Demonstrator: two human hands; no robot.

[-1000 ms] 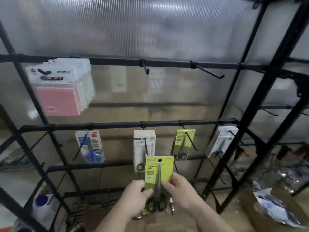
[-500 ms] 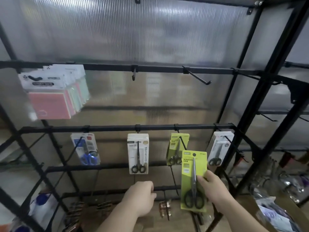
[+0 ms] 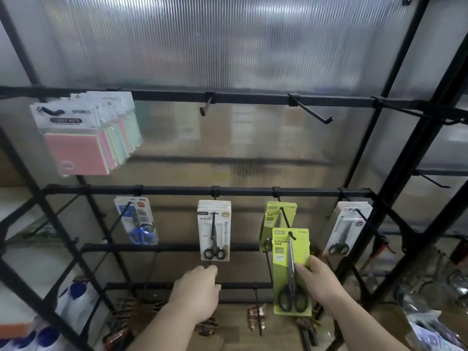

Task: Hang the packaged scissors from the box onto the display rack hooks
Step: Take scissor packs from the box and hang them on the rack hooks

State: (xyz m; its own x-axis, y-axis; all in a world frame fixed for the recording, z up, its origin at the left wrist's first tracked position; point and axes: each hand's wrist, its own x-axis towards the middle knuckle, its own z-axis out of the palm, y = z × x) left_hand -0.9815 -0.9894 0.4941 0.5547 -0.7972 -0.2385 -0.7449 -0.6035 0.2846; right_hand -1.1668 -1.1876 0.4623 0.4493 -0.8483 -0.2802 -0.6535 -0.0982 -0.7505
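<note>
My right hand (image 3: 320, 281) pinches a lime-green scissors pack (image 3: 291, 271) by its right edge. The pack's top slot sits at the tip of a black hook (image 3: 286, 219), in front of matching green packs (image 3: 278, 219) that hang there. My left hand (image 3: 198, 291) hovers below a white scissors pack (image 3: 214, 230) with loosely curled fingers, holding nothing. More packs hang on the same rail (image 3: 177, 190): blue-handled scissors (image 3: 136, 222) to the left, grey-white packs (image 3: 347, 228) to the right. The box is out of view.
Sticky-note packs (image 3: 86, 133) hang on the upper rail at left. Two bare hooks (image 3: 206, 107) (image 3: 314, 112) jut from that rail. Black rack posts (image 3: 415, 158) slant on the right. Lower hooks carry small brown items (image 3: 255, 316). Blue-capped bottles (image 3: 76, 300) stand at the lower left.
My left hand let go of the green pack and dropped away. My right hand carried the pack rightward and up until its slot reached the hook tip.
</note>
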